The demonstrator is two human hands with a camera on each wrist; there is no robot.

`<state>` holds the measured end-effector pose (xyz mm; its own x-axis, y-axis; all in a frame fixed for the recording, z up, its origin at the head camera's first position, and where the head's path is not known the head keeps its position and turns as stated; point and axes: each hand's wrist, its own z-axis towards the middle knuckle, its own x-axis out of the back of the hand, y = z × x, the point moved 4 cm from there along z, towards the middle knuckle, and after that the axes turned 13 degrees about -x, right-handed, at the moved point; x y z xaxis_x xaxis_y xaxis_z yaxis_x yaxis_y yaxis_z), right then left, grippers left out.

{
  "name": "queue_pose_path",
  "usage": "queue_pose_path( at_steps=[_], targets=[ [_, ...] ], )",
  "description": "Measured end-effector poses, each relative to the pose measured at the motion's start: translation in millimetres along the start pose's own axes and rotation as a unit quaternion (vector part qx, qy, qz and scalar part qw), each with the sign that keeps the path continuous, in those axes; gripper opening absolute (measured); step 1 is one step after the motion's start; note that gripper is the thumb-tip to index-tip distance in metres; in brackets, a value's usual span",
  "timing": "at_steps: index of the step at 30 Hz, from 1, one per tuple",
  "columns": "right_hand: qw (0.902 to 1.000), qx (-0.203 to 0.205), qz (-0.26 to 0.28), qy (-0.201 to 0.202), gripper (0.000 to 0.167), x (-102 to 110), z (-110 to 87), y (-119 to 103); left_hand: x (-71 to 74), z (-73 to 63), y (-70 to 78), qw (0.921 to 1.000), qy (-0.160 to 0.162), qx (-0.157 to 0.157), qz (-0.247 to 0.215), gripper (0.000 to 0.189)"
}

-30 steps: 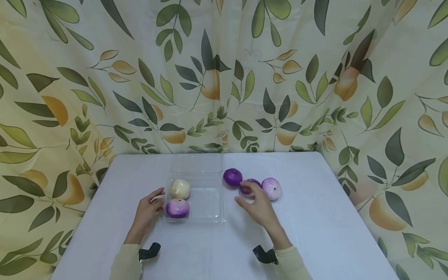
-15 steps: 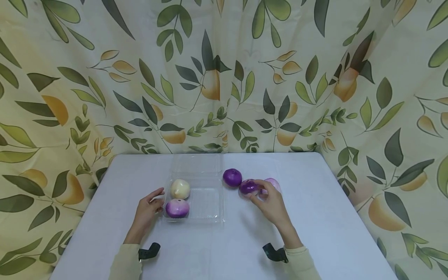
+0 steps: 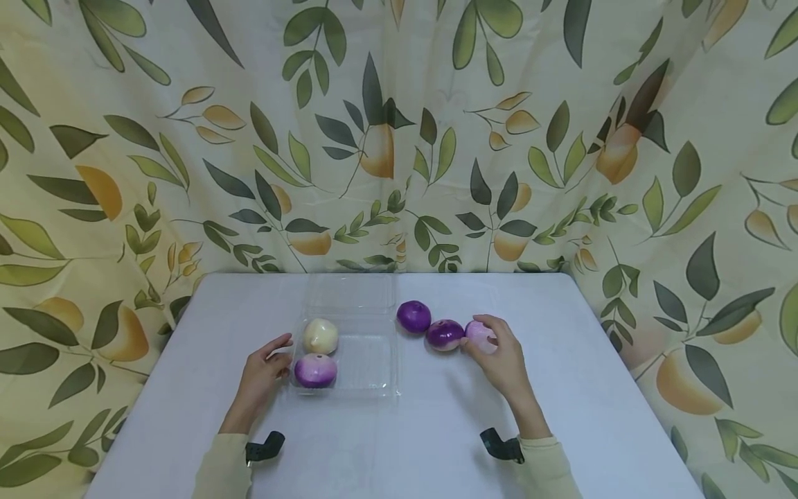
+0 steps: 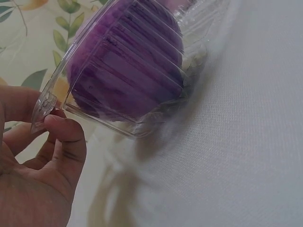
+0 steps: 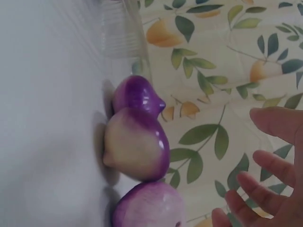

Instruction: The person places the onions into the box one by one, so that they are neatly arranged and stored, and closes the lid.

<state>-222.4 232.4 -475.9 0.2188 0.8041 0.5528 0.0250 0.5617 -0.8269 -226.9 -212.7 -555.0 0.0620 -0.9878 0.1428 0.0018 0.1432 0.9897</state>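
Observation:
At the left side of a clear plastic clamshell box [image 3: 369, 362], my left hand [image 3: 264, 374] pinches the rim between thumb and fingers, as the left wrist view shows. Inside the box lie a white onion [image 3: 321, 337] and a purple-and-white onion [image 3: 315, 372]. My right hand [image 3: 503, 364] is over a pale purple onion [image 3: 479, 335], thumb and forefinger apart on either side of it in the head view. The right wrist view shows those fingers [image 5: 265, 194] spread, beside the pale onion. Left of it sit a two-tone onion [image 3: 444, 336] and a dark purple onion [image 3: 414, 317].
The box's lid [image 3: 350, 292] lies folded back toward the far table edge. A white cloth covers the table [image 3: 386, 450], and a leaf-and-fruit patterned curtain [image 3: 399, 138] hangs right behind it. A dark wrist camera mount [image 3: 501, 445] sits at each cuff.
My right hand has moved right, from over the two-tone onion to the pale purple one, leaving the two-tone onion in full view. The left hand has stayed at the box.

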Motion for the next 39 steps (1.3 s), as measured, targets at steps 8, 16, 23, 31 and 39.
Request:
queue_pose_path(
  at_steps=[8, 16, 23, 31, 39],
  targets=[
    [0.9993, -0.029, 0.014, 0.020, 0.052, 5.6, 8.3, 21.0, 0.8, 1.5, -0.3, 1.0000, -0.002, 0.000, 0.003, 0.049],
    [0.9973, -0.073, -0.005, 0.004, 0.065, 6.5, 11.9, 43.0, -1.4, 0.0, -3.1, 1.0000, 0.002, 0.002, -0.001, 0.050],
    [0.9930, -0.114, 0.006, -0.031, 0.074, 2.2, 18.1, 60.1, -0.5, 0.0, -3.4, 0.9999, 0.006, -0.009, -0.001, 0.049],
    [0.9881, -0.146, 0.004, -0.049, 0.076, -5.8, 18.8, 76.4, -1.1, -2.7, -5.1, 0.9998, 0.006, -0.017, -0.005, 0.049],
    [0.9848, -0.164, -0.008, -0.055, 0.080, -11.9, 20.4, 82.0, -0.7, -1.5, -4.5, 0.9998, 0.008, -0.020, -0.004, 0.048]
  ],
)
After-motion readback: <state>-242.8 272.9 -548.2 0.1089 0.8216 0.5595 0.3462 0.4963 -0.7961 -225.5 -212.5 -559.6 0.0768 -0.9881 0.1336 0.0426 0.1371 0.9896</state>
